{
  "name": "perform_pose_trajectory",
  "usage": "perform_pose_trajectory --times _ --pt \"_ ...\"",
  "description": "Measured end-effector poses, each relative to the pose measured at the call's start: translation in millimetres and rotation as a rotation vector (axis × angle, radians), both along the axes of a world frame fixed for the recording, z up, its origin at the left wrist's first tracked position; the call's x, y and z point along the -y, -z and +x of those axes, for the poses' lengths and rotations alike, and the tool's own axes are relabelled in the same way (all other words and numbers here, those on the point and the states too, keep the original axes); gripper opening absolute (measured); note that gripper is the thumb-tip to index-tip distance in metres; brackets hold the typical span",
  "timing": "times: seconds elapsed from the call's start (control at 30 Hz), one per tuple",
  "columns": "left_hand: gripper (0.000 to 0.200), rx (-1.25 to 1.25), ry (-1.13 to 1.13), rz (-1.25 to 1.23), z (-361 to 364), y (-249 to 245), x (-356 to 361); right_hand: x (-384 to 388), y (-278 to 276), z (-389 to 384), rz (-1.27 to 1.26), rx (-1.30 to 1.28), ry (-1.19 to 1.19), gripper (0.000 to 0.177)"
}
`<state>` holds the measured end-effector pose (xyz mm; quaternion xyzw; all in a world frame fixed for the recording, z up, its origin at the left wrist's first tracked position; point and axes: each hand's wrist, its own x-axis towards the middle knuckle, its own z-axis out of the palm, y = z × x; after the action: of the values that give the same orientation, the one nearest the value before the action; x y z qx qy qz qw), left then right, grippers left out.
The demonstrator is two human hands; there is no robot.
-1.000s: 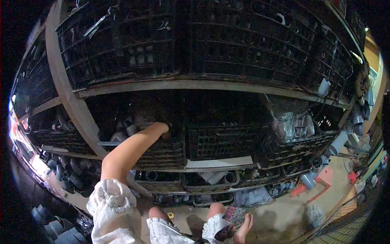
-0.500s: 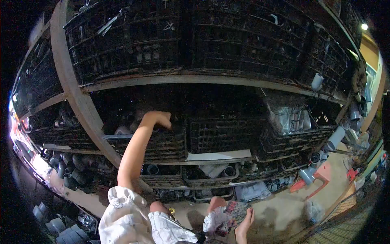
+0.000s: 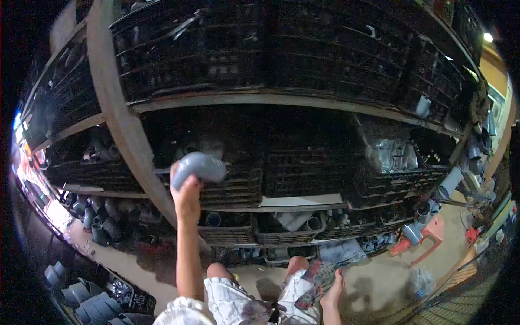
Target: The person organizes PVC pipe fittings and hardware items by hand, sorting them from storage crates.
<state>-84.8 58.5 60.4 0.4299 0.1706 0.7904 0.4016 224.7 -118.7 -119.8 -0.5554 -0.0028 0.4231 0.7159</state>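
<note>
My left hand (image 3: 187,199) grips a grey plastic pipe elbow (image 3: 201,165), holding it up in front of the middle shelf. The elbow is smeared by motion. Just behind it is a dark slatted crate (image 3: 230,189) with dim fittings inside. Low by my right thigh, my right hand (image 3: 332,295) holds a flat, floppy-looking piece with a dark red and grey floral pattern (image 3: 318,281). Its kind does not show clearly.
Black crates fill the upper shelf (image 3: 260,99). Below are bins with grey pipe fittings (image 3: 313,223). A red plastic stool (image 3: 428,238) lies on the floor at right. More grey fittings (image 3: 92,309) are piled at lower left, beside a wooden post (image 3: 116,108).
My left hand has come back out of the crate and now has a grey pipe elbow in it. My right hand still holds the patterned piece. The view has shifted slightly.
</note>
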Motion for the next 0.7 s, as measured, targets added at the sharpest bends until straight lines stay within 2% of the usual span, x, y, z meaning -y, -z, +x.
perform_pose_trajectory --times 0.03,0.07,0.1,0.13,0.17,0.23,0.27,0.3,0.33,0.37,0.4,0.43,0.5,0.57,0.63,0.67,0.7 --pt "0.051 0.052 0.053 0.018 6.5 9.9 20.7 -3.0 -11.1 -8.4 0.014 -0.111 -0.036 0.038" --pt "0.051 0.071 0.101 -0.030 7.5 26.2 37.0 -13.8 5.2 -6.8 0.158 -0.066 -0.107 0.040" --pt "0.051 0.092 0.147 -0.077 8.5 44.1 50.8 -26.2 6.3 -13.2 0.298 -0.153 -0.157 0.041" --pt "0.052 0.143 0.158 -0.151 11.6 65.5 61.6 -37.9 0.2 -20.2 0.337 -0.172 -0.210 0.042" --pt "0.053 0.195 0.169 -0.222 16.9 81.2 71.1 -49.3 -19.9 -33.3 0.392 -0.198 -0.244 0.042" --pt "0.051 0.310 0.163 -0.363 44.0 76.5 98.3 -65.1 -56.3 -62.1 0.440 -0.089 -0.263 0.041" --pt "0.051 0.248 0.185 -0.379 54.0 86.6 104.1 -71.3 -71.6 -82.6 0.444 0.009 -0.198 0.040" --pt "0.050 0.186 0.212 -0.397 63.1 96.4 109.3 -73.1 -79.8 -98.4 0.484 0.117 -0.254 0.035" --pt "0.051 -0.018 0.176 -0.450 71.1 98.0 116.3 -71.6 -84.9 -116.9 0.443 0.351 -0.265 0.029" --pt "0.051 -0.224 0.143 -0.499 80.8 97.4 123.6 -66.1 -104.6 -122.8 0.650 0.465 -0.573 0.023" --pt "0.045 -0.041 0.014 -0.555 100.1 97.0 132.5 -64.5 -110.8 -130.9 0.758 0.602 -0.645 0.021" --pt "0.036 0.043 -0.009 -0.481 103.0 96.1 131.8 -62.5 -113.0 -137.8 0.863 0.741 -0.715 0.020" --pt "0.031 0.071 0.167 -0.538 93.5 87.6 139.3 -61.8 -113.6 -141.6 0.992 1.029 -0.665 0.019" --pt "0.035 0.085 0.094 -0.631 93.1 88.7 137.0 -60.0 -106.1 -140.5 1.072 1.366 -0.570 0.021" --pt "0.038 -0.063 0.093 -0.630 87.1 103.3 131.1 -48.9 -96.2 -141.5 1.057 1.514 -0.453 0.021" --pt "0.038 -0.097 0.132 -0.617 89.2 106.5 131.3 -48.4 -83.6 -139.3 1.052 1.477 -0.390 0.021" --pt "0.036 -0.245 0.100 -0.619 92.6 101.1 135.3 -51.1 -73.5 -136.5 1.050 1.443 -0.327 0.023"
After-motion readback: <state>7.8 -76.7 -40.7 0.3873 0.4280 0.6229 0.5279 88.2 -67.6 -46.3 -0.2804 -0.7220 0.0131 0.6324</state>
